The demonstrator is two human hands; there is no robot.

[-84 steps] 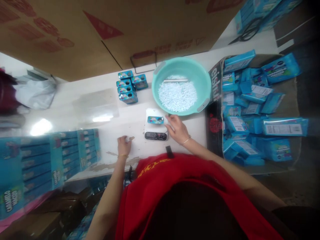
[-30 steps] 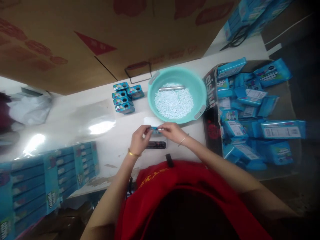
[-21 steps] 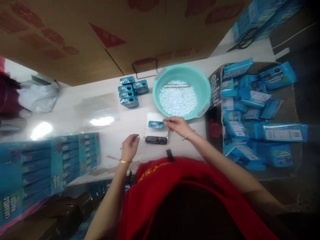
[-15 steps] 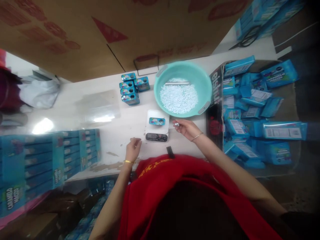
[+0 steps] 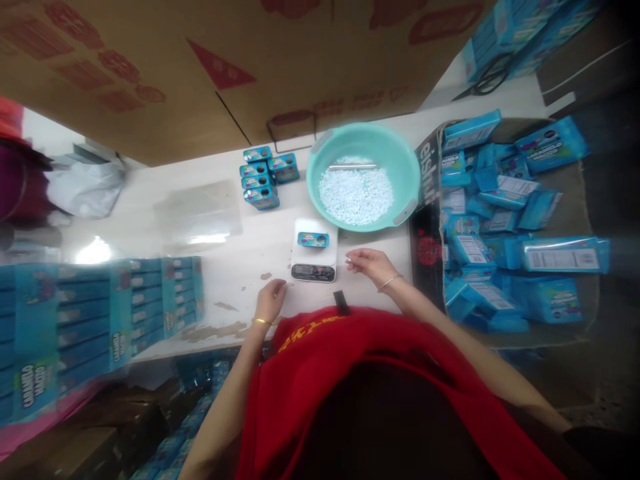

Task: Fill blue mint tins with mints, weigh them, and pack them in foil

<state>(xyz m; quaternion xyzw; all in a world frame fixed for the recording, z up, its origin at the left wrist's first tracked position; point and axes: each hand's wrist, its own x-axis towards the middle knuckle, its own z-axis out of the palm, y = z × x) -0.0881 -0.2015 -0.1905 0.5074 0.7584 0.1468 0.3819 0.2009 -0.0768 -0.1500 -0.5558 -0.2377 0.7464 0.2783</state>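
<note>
On the small white kitchen scale (image 5: 301,259) lies a blue candy tin (image 5: 313,239) with a dark round opening at one end. My right hand (image 5: 370,265) is just right of the scale, below the basin, pinching small white candies that barely show at its fingertips. To the scale's lower left, my left hand (image 5: 271,299) hovers by the table edge with its fingers loosely curled together and nothing visible in them. A turquoise basin (image 5: 409,160) behind the scale holds many pale candies (image 5: 357,193) and a metal scoop or rod (image 5: 353,167).
Several upright blue tins (image 5: 261,196) stand left of the basin. At the right is an open carton (image 5: 427,230) of blue packs. Display boxes (image 5: 85,327) fill the left, near a clear plastic sheet (image 5: 197,210). Scissors (image 5: 491,75) lie back right; a large cardboard box (image 5: 300,73) borders the back.
My right hand has lowered slightly and closed more over the candies, so fewer show. My left hand has curled a little more. The tin stays on the scale.
</note>
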